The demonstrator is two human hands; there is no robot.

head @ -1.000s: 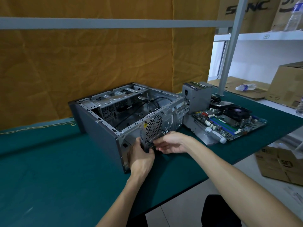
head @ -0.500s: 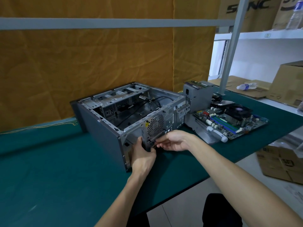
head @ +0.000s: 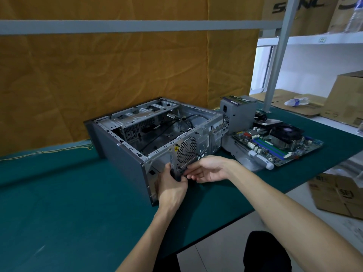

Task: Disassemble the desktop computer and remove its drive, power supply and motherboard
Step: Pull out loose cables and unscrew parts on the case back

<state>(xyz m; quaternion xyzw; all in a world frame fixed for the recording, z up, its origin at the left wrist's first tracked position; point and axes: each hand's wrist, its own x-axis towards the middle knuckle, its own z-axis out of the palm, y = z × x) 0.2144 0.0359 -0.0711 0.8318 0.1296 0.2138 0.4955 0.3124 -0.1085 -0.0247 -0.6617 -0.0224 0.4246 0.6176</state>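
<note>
Little is shifting since a second ago: I am bracing the computer case (head: 125,154) on the surface (head: 59,193) with my left hand (head: 170,185), fingers clamped on its rear fan (head: 185,149), right hand (head: 208,169) pinching beside it; motherboard (head: 275,142) and power supply (head: 238,112) are lying alongside.

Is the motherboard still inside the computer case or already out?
Out. The motherboard lies on the green mat, right of the open case.

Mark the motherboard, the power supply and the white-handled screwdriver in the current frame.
motherboard (head: 261,143): head view, on its green memory slots.
power supply (head: 238,116): head view, on its grey side panel.
screwdriver (head: 261,160): head view, on its white handle.
</note>
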